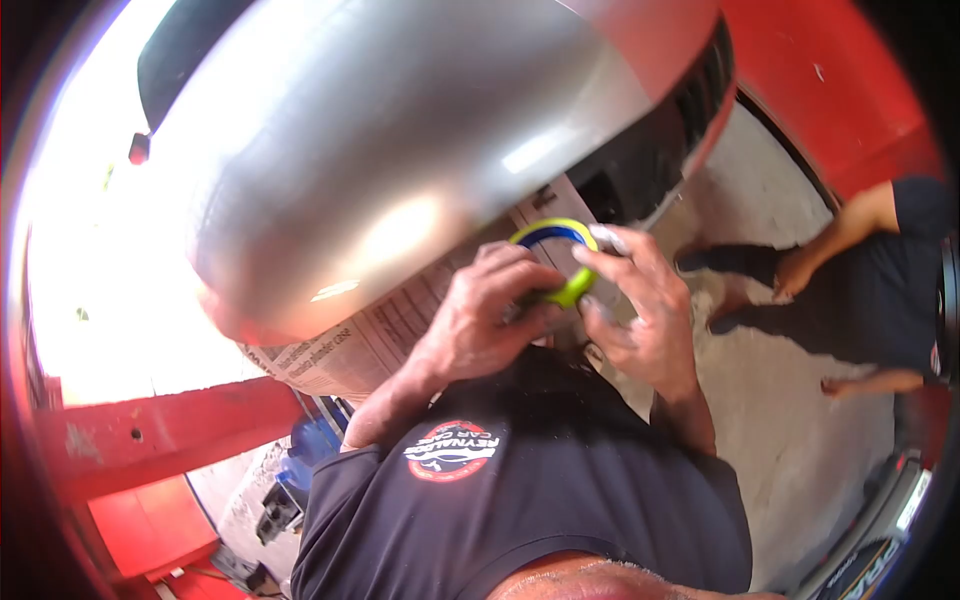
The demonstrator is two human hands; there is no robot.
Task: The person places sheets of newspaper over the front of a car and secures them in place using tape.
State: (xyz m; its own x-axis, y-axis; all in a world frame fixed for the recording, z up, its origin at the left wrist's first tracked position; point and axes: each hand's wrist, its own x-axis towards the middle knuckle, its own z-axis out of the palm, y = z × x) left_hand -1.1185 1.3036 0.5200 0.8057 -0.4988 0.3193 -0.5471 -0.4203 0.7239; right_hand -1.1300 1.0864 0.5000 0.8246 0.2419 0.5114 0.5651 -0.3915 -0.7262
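A roll of yellow-green masking tape [572, 290] with a blue inner core is held up in front of my chest. My left hand [482, 312] is closed around its left side, fingers curled over the rim. From the right, my right hand [642, 305] has its fingers and thumb bent against the roll's right edge. Pale dust or residue marks the right fingertips. Just beyond my hands is a large silver-grey car body panel [400, 130], with newspaper sheets [385, 325] along its lower edge.
A co-worker in dark clothes [850, 270] is at the right on the concrete floor [775, 430]. At the left runs a red beam [170, 435], with a blue plastic container [312, 445] near its end. Part of another vehicle [870, 540] shows at lower right.
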